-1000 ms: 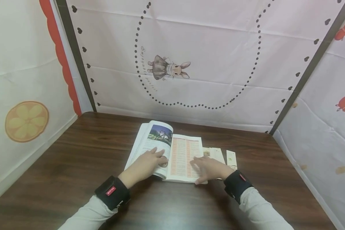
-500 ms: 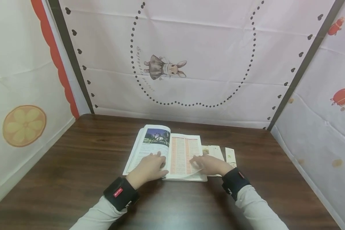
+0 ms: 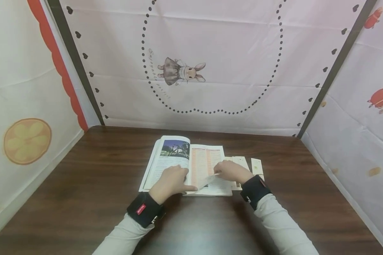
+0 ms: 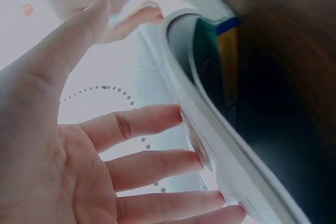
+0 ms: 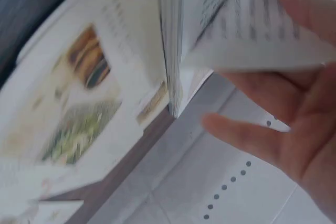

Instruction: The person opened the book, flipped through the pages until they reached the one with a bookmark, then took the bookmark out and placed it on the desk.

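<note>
Grip, head view: right hand (image 3: 232,171) pinches a lifted page (image 3: 208,180); left hand (image 3: 171,180) lies flat on the open book (image 3: 185,164), mid-tabletop toward the far edge.
Left wrist view: fingers (image 4: 152,121) straight, pressing pages.
Right wrist view: page (image 5: 252,35) bows over the fingers (image 5: 247,135).
Advice: lift slowly, keep the left page pinned.

From my left wrist camera I see my left hand (image 4: 79,145) spread open, its straight fingers (image 4: 152,121) touching the curved pages of the open book (image 4: 210,129). The book rests on the dark wooden table (image 4: 283,77). Farther off, my other hand (image 4: 89,1) touches a lifted page.
</note>
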The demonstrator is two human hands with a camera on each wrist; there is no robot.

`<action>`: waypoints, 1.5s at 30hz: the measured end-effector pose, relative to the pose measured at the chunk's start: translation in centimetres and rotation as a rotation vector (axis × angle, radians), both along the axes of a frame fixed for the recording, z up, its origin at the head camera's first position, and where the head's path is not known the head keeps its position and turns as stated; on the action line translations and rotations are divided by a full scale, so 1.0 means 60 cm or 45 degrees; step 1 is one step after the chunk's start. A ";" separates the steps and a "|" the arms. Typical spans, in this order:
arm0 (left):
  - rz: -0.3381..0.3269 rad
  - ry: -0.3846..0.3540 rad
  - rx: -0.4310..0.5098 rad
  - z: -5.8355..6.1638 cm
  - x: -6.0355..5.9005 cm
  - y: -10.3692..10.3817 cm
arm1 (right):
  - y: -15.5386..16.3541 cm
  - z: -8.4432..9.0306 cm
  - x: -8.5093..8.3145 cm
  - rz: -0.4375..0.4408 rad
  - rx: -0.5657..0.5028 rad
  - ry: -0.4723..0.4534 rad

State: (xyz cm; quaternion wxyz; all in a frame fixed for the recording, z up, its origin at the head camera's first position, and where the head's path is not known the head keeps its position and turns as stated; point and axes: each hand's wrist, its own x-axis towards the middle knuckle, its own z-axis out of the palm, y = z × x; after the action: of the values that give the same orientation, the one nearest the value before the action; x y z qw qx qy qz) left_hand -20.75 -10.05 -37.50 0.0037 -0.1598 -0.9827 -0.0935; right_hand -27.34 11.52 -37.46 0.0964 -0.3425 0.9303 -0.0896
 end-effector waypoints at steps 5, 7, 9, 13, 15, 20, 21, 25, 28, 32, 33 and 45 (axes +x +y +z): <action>0.020 0.000 -0.003 0.002 -0.009 0.016 | -0.011 0.013 -0.005 0.009 -0.121 0.209; 0.025 0.005 -0.030 -0.001 -0.009 0.022 | -0.016 0.017 -0.003 0.028 -0.174 0.307; 0.024 0.018 -0.049 -0.005 -0.008 0.028 | -0.021 0.020 0.001 0.049 -0.241 0.394; 0.034 0.079 -0.074 -0.007 -0.002 0.037 | -0.030 0.021 0.008 0.099 -0.399 0.545; 0.047 0.087 -0.075 -0.004 0.001 0.036 | -0.031 0.021 0.010 0.105 -0.475 0.580; 0.086 0.043 0.011 -0.001 -0.002 0.025 | -0.002 0.019 0.012 -0.002 -0.483 0.490; 0.106 0.021 0.060 -0.001 -0.003 0.020 | 0.007 0.018 0.013 -0.025 -0.441 0.432; 0.180 -0.080 0.277 -0.001 -0.007 -0.004 | 0.044 0.008 0.022 -0.049 -0.214 0.098; 0.203 -0.140 0.334 0.002 -0.009 -0.020 | 0.058 -0.006 0.027 -0.017 -0.054 -0.082; 0.222 -0.153 0.359 0.005 -0.015 -0.038 | 0.054 -0.018 0.029 0.018 0.058 -0.103; 0.233 -0.151 0.382 0.006 -0.018 -0.042 | 0.052 -0.020 0.029 0.022 0.074 -0.082; 0.313 0.012 0.761 -0.001 -0.025 -0.076 | 0.050 -0.013 0.029 -0.022 0.078 -0.148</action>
State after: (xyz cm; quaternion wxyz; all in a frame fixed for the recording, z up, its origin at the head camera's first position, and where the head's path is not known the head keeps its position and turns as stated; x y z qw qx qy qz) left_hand -22.27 -14.62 -37.53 0.0662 -0.0320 -0.9237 -0.3760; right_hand -25.57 14.52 -38.22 0.1600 -0.3253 0.9284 -0.0819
